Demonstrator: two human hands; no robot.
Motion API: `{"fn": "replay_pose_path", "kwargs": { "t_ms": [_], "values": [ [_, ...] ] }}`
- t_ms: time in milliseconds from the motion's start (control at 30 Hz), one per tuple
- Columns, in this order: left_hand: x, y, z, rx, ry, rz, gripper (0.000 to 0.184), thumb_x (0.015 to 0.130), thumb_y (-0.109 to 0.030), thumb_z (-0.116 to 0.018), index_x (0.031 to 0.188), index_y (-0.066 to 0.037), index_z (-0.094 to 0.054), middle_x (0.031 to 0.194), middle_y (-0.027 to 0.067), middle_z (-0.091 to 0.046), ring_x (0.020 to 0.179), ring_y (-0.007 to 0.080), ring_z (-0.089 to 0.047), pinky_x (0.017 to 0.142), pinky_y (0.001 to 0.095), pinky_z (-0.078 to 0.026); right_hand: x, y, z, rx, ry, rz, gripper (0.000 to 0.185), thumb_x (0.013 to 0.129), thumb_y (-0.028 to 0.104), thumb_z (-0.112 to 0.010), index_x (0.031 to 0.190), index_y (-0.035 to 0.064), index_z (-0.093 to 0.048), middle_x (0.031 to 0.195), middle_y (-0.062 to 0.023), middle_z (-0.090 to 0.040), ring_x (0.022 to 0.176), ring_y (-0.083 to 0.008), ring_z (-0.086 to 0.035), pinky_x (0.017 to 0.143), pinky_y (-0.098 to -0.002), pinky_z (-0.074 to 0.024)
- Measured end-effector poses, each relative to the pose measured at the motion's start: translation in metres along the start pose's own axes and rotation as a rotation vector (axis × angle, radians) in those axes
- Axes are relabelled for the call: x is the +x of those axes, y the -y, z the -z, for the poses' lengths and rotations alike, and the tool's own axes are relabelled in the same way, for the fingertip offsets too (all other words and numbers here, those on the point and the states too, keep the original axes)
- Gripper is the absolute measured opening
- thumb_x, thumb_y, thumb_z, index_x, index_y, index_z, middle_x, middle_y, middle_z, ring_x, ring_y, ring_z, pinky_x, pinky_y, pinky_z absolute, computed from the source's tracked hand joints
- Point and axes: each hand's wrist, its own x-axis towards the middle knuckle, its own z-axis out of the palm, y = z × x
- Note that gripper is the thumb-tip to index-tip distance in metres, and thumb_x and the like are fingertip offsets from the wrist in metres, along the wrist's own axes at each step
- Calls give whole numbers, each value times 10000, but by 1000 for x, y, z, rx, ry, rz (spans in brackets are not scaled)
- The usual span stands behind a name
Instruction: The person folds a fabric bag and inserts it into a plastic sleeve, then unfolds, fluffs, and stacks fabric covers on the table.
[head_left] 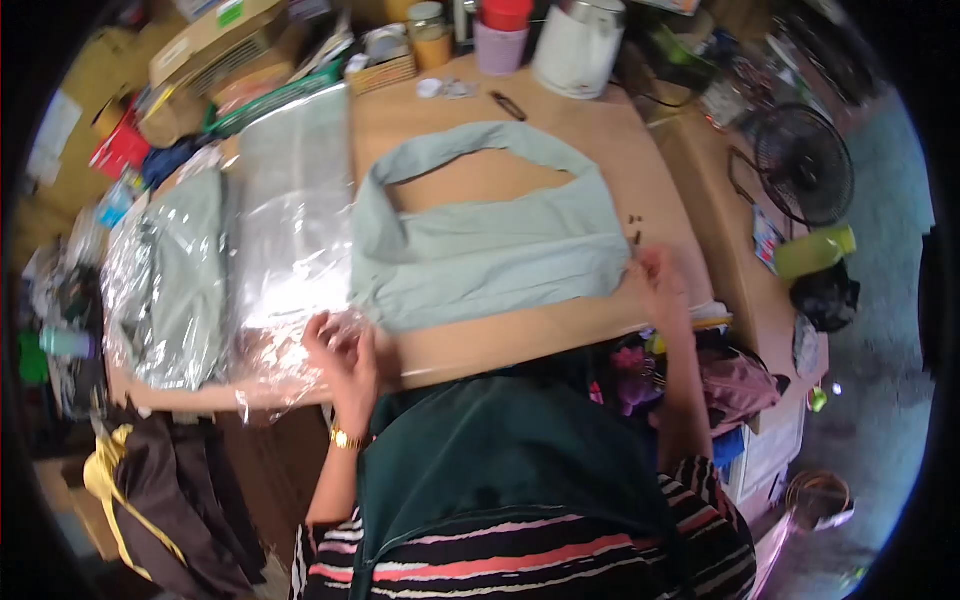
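A pale green cloth bag with a wide strap loop lies flat on the brown table. Beside its lower left corner is my left hand, fingers apart and curved, with nothing seen in it. My right hand is at the bag's right edge; its fingers are blurred, and whether they pinch the cloth cannot be made out. Clear plastic sleeves lie left of the bag. Farther left rests a green cloth item in clear plastic.
Along the back stand a white kettle, a pink cup, a jar and cardboard boxes. A small dark tool lies behind the bag. At right are a black fan and a green bottle.
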Motion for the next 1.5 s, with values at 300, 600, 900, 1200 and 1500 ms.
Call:
{"fn": "replay_pose_path", "kwargs": {
  "t_ms": [300, 600, 900, 1200, 1500],
  "values": [
    [-4, -13, -6, -556, 214, 571, 399, 946, -64, -578, 1304, 22, -426, 1070, 105, -603, 1068, 218, -617, 965, 401, -522, -23, 16, -29, 18, 51, -91, 205, 832, 189, -699, 836, 15, -591, 807, -125, -614, 711, -272, -628, 647, -404, -485],
    [9, -6, -17, -940, 249, 763, 43, 915, -39, -626, 930, -55, -589, 879, 56, -661, 875, 155, -673, 749, 207, -581, -9, 12, -27, 1041, 132, -417, 124, 898, 107, -634, 939, 67, -524, 810, -47, -596, 595, -136, -579, 542, -254, -446],
    [17, 10, -23, -763, 191, 608, 150, 904, -146, -681, 825, -79, -572, 762, 16, -639, 682, 100, -630, 600, 186, -519, -5, 9, -19, 838, 174, -374, 215, 887, 30, -615, 996, 95, -442, 724, -16, -530, 562, -89, -542, 494, -217, -410],
    [11, -3, -5, -253, 321, 345, 123, 882, -134, -711, 864, -40, -634, 732, -31, -635, 633, 33, -572, 586, 195, -475, -20, 16, -4, 215, 337, -211, 261, 853, -9, -623, 1042, 34, -448, 763, -88, -568, 657, -219, -606, 574, -304, -477],
    [12, 5, -20, -329, 382, 346, 219, 875, -114, -710, 1068, -36, -642, 941, 7, -691, 818, 38, -613, 626, 205, -491, 5, 243, -74, 32, 228, 762, 252, 800, 227, -715, 980, 69, -637, 1025, -109, -613, 1034, -291, -543, 945, -429, -365]
  ]
}}
